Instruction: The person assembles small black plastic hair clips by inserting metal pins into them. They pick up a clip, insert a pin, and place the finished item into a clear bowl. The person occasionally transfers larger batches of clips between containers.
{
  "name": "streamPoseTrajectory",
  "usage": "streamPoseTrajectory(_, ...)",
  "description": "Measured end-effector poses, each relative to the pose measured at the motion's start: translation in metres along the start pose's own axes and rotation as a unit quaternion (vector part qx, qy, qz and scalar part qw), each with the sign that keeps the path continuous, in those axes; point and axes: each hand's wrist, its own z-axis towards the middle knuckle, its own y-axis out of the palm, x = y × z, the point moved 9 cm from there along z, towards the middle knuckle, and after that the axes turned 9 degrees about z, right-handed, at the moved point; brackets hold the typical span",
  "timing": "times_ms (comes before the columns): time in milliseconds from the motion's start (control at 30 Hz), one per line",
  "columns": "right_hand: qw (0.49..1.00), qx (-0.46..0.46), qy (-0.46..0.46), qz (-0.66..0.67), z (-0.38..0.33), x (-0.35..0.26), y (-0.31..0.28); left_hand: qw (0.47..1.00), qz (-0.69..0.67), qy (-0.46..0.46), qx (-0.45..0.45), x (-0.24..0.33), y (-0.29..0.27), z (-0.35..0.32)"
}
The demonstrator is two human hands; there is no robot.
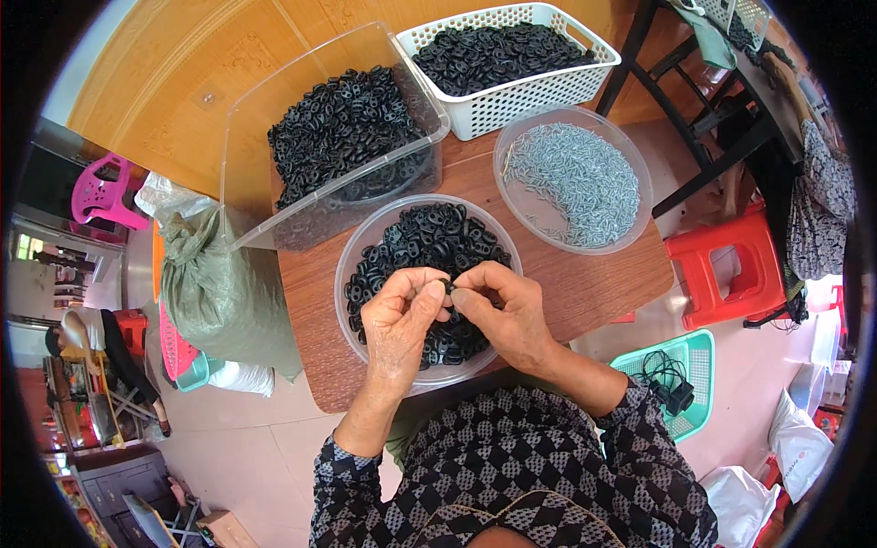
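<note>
1. The left hand (399,321) and the right hand (505,310) meet over the near round clear bowl (352,251), which sits at the centre of the wooden table (585,288).
2. Both hands' fingertips are pinched narrow on one small black plastic piece (448,289), held between them just above the heap of black pieces (429,239) in that bowl.
3. At 2 o'clock from the hands stands a second round clear bowl (639,160) holding small silver metal parts (575,178).
4. At 11 o'clock a clear rectangular bin (274,100), tilted, is filled with more black pieces.
5. At 12 to 1 o'clock a white slotted basket (539,91) holds black pieces too.
6. At 9 o'clock a green woven sack (215,283) leans just beside the table.
7. At 3 o'clock stands a red plastic stool (726,265); at 4 o'clock lies a teal basket (694,384).
</note>
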Motion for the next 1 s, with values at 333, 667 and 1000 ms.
streamPoseTrajectory(333, 0.983, 0.012, -0.12, -0.139, 0.0, -0.041, -0.024, 0.998, -0.063, -0.018, 0.012, -0.006, 0.004, -0.006)
streamPoseTrajectory(667, 0.879, -0.008, -0.172, -0.444, 0.061, -0.043, -0.115, 0.998, -0.051, -0.041, 0.006, -0.011, 0.005, -0.016)
streamPoseTrajectory(1000, 0.849, -0.094, -0.15, -0.498, 0.079, -0.019, -0.115, 0.998, -0.034, -0.043, 0.041, -0.006, 0.005, -0.019)
